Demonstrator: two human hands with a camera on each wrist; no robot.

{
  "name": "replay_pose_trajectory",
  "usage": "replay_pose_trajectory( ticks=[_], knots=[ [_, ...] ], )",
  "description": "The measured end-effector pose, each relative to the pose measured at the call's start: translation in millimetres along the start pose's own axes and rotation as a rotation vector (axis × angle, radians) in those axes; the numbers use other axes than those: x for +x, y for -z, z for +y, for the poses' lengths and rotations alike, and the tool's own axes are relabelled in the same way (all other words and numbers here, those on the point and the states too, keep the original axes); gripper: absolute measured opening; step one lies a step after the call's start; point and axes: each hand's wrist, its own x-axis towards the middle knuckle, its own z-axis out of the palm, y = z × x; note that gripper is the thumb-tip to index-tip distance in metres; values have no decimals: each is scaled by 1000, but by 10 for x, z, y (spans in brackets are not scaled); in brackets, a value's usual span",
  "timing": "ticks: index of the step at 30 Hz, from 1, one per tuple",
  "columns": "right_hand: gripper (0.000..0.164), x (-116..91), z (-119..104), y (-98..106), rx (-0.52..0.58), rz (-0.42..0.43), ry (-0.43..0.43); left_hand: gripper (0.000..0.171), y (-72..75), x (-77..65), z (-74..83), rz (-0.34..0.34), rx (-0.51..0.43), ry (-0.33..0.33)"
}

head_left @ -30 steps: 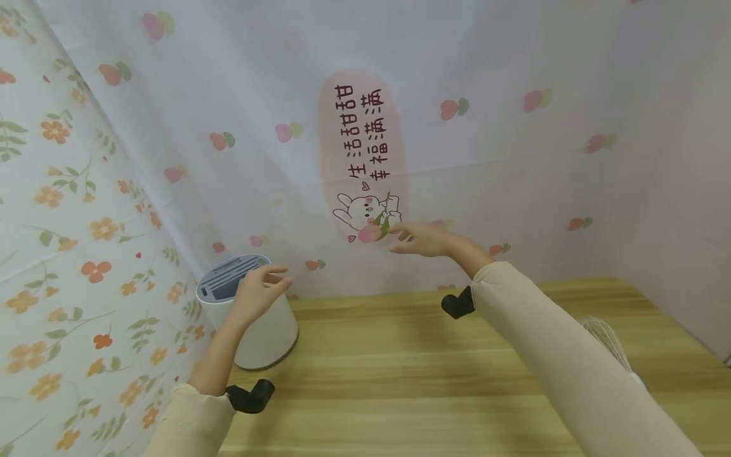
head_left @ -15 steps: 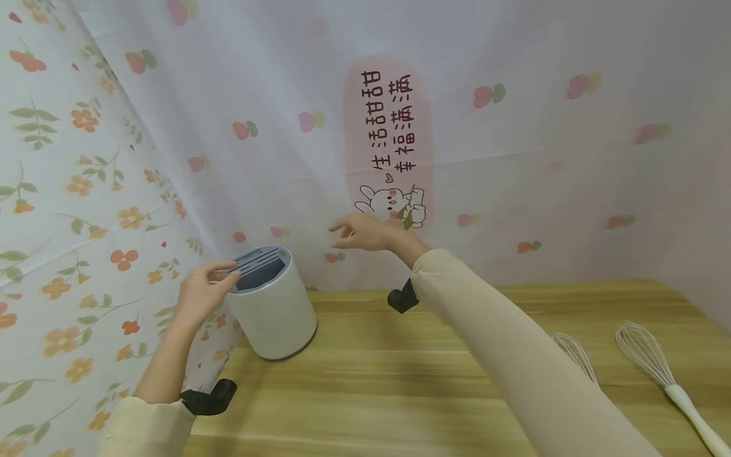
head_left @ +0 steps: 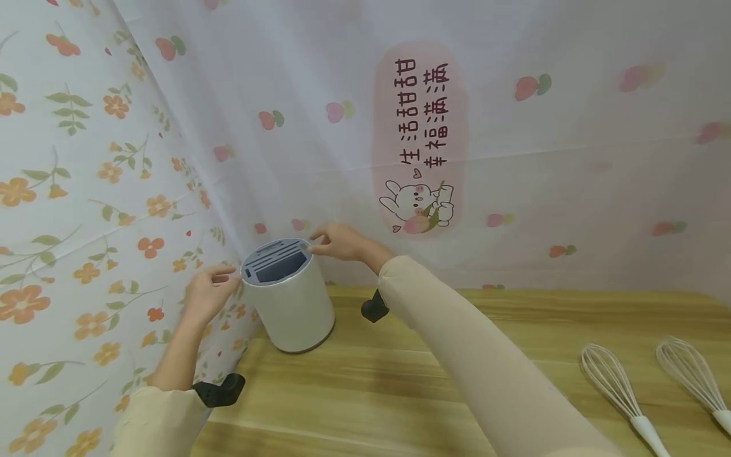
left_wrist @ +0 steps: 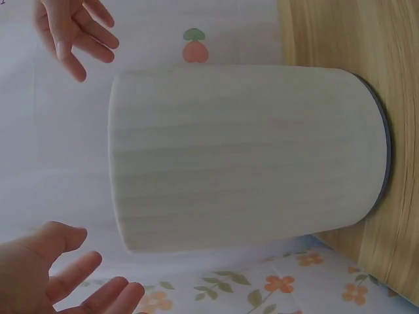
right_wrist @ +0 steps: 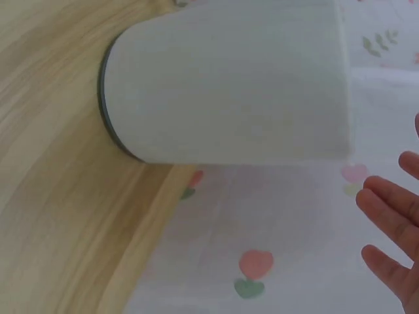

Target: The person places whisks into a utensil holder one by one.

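Observation:
A white round knife holder (head_left: 291,311) stands upright at the back left of the wooden table. Its grey top has long narrow slots and one wider opening. My left hand (head_left: 210,293) is at the left side of its rim, fingers relaxed. On the opposite side, my right hand (head_left: 342,242) has its fingertips right at the rim. The left wrist view has the holder's pale, ribbed side between both hands, with the left hand (left_wrist: 72,278) below and loosely spread. In the right wrist view, the right hand (right_wrist: 396,219) has extended fingers just past the top edge.
Two whisks with white handles, one nearer (head_left: 613,381) and one farther right (head_left: 691,374), lie on the right of the wooden table (head_left: 354,393). A flowered cloth (head_left: 114,209) hangs close on the left, and a white printed curtain (head_left: 320,171) hangs behind.
My right hand has moved left from in front of the curtain to the holder's rim. My left hand has gone from over the top to its left side. The view has turned right.

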Motion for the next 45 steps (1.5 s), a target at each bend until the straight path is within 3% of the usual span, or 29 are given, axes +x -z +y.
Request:
replay_pose_trajectory(
  ticks=[7, 18, 24, 27, 31, 39, 45],
  knots=[
    [40, 44, 11, -157, -8, 34, -13, 51, -91, 37, 5, -78, -38, 30],
    [36, -12, 47, -360, 27, 188, -158, 53, -171, 30, -8, -87, -122, -45],
    [32, -6, 37, -392, 45, 264, -74, 55, -173, -16, -51, -29, -200, -63],
    [31, -3, 21, -381, 36, 275, -35, 53, -176, -16, -69, 7, -216, -77],
    [31, -18, 19, -364, 20, 273, -54, 52, -192, 3, -84, 29, -208, -82],
    [29, -73, 119, -371, 86, 239, -61, 53, -300, 45, -92, -12, -206, -47],
    [30, -125, 219, -412, 93, 221, -108, 49, -416, 65, -116, -26, -218, -59]
  ],
)
